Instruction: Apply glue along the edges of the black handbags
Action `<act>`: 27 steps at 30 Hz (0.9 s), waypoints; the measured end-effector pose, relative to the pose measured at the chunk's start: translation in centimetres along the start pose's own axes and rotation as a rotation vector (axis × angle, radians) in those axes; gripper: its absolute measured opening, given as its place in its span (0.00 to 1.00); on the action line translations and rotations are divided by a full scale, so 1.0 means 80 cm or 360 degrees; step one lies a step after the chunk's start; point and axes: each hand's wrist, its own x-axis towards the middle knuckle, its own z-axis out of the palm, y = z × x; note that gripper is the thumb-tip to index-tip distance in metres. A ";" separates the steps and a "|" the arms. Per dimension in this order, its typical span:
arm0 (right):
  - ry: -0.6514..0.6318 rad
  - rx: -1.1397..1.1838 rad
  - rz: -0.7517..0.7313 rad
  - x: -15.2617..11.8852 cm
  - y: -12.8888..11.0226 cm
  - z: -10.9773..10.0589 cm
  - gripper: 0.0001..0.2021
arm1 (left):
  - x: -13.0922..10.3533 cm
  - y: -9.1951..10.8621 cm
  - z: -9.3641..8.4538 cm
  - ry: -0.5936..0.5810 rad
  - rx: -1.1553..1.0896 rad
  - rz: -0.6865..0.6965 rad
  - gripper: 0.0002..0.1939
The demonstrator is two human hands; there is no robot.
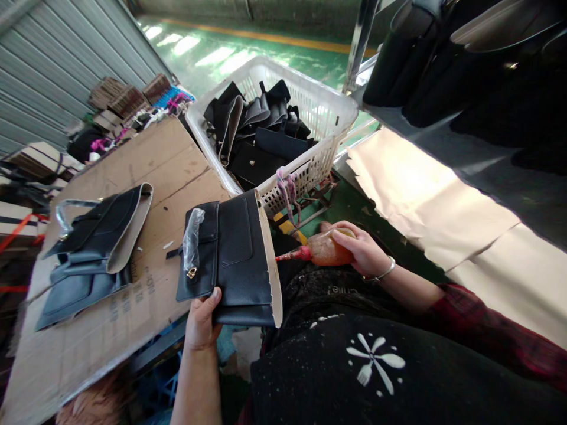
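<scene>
Black bag, one: lying flat in front of the person, flap side up, its pale-lined open edge to the right, partly over the edge of the cardboard; handle wrapped in clear plastic. Left hand: closed on the bag's near edge, thumb on top, fingers beneath. Right hand: curled around a squeeze bottle of amber contents, tilted on its side; red nozzle pointing left, tip at the pale edge, contact impossible to tell. Bangle, one, on the right wrist. Stacked bags, black, on the cardboard at left. Crate, white plastic, beyond, holding black pieces.
</scene>
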 end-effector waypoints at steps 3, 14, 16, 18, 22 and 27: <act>-0.0033 -0.0065 0.0031 -0.004 0.004 0.000 0.24 | 0.001 -0.002 -0.002 -0.0042 0.0013 0.0042 0.23; -0.0356 -0.0186 0.0269 -0.055 0.015 -0.012 0.23 | 0.004 -0.007 -0.003 -0.0052 -0.0061 0.0072 0.24; -0.0359 -0.0208 0.0258 -0.057 0.015 -0.012 0.23 | 0.005 -0.008 -0.004 -0.0070 -0.0066 0.0086 0.24; -0.0328 -0.0267 0.0199 -0.052 0.014 -0.014 0.23 | 0.006 -0.009 -0.005 -0.0091 -0.0069 0.0097 0.24; -0.0187 -0.0354 0.0013 -0.034 0.011 -0.018 0.23 | 0.005 -0.008 -0.003 -0.0107 -0.0057 0.0078 0.25; -0.0098 -0.0356 -0.0140 -0.025 0.003 -0.014 0.22 | 0.003 -0.005 0.000 -0.0103 -0.0046 0.0073 0.25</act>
